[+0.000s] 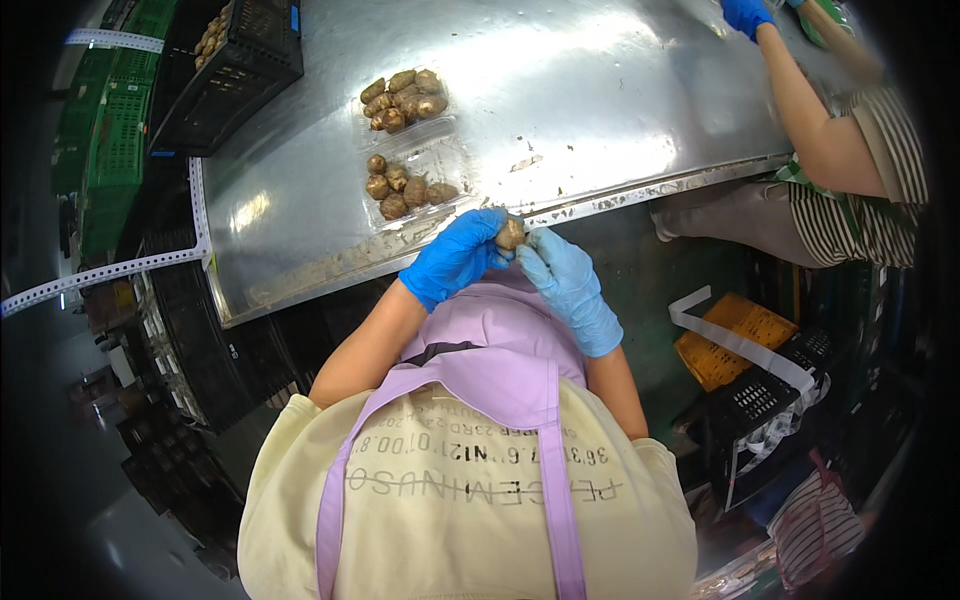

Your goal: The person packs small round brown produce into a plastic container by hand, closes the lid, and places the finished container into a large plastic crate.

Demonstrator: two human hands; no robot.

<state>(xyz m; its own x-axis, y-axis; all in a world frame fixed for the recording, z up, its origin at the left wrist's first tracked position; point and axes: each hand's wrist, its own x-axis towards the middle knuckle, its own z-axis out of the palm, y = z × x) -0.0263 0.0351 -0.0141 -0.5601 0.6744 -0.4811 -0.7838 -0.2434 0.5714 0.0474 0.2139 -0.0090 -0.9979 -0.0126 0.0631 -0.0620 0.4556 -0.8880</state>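
Observation:
My left hand point(457, 255), in a dark blue glove, holds a small brown taro corm point(511, 233) by its side, just off the table's near edge. My right hand point(566, 281), in a paler blue glove, is curled close to the corm's right side; whether its fingertips pinch anything is not clear. Beyond my left hand, a clear plastic tray point(469, 161) lies on the metal table, with several taro corms point(415, 192) in its near part. Farther off, more taro corms point(405, 97) are heaped in a clear plastic container.
Crumbs of soil and a peel scrap point(526, 163) lie on the metal table point(585, 97). At the far left stands a black crate point(232, 82) with corms, beside green crates point(116, 135). A co-worker's arm point(817, 112) reaches over the table at right. An orange crate point(731, 341) stands lower right.

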